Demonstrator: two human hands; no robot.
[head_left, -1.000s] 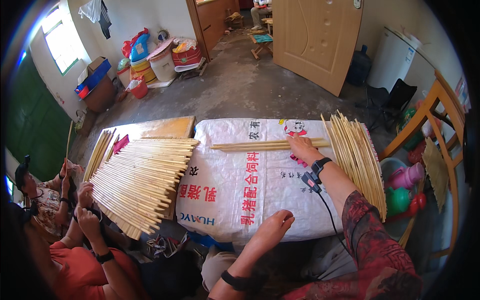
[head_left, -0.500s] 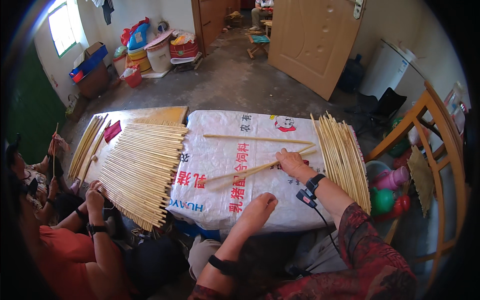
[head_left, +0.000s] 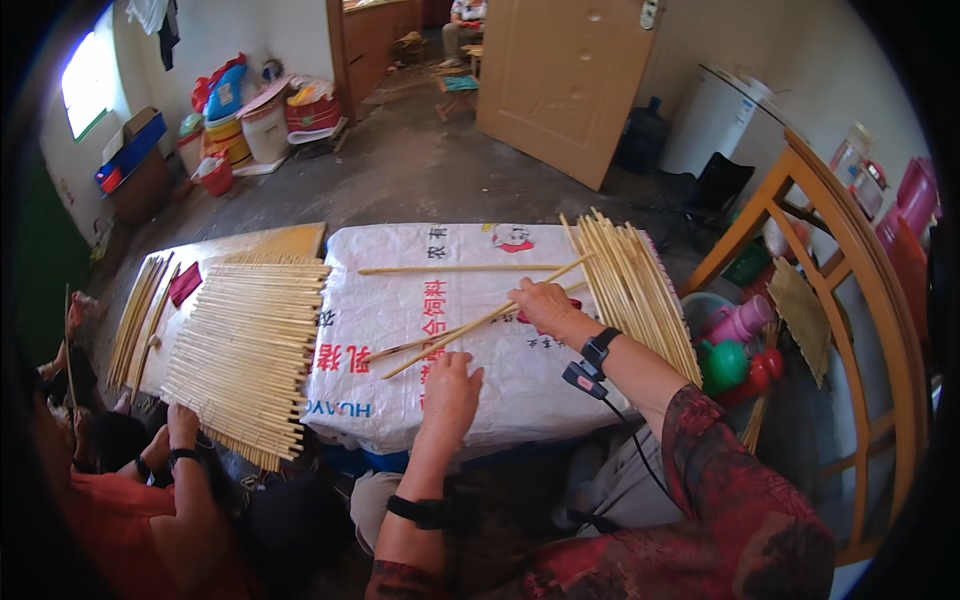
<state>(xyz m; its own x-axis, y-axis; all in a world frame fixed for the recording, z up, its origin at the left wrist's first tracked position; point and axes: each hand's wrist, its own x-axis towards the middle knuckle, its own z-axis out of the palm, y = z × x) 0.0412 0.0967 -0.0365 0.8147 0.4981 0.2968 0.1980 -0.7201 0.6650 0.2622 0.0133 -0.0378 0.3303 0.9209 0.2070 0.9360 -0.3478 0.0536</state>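
Observation:
My right hand [head_left: 545, 305] is closed around a thin pale wooden stick [head_left: 420, 357], which slants from lower left to upper right over a white woven sack [head_left: 390, 400]. A second stick [head_left: 400, 347] crosses beneath it and passes under the hand. Just below the slanting sticks is my left hand [head_left: 450, 390], fingers apart and nothing in them. Farther back, a single stick [head_left: 450, 269] lies crosswise on the sack. A bundle of sticks [head_left: 640, 290] rests at the sack's right end. Some dark red cloth [head_left: 525, 319] peeks out beneath my right hand.
To the left, a wooden board [head_left: 270, 243] bears a wide row of sticks [head_left: 245, 350], with a red cloth [head_left: 185, 285] nearby. A co-worker in an orange top [head_left: 130, 530] sits there. On the right stand a wooden frame [head_left: 850, 230] and plastic vessels [head_left: 735, 320].
The view has swung right. My left hand has moved up toward the sticks' lower ends, and its fingers have spread. The two slanting sticks, blurred before, now cross distinctly.

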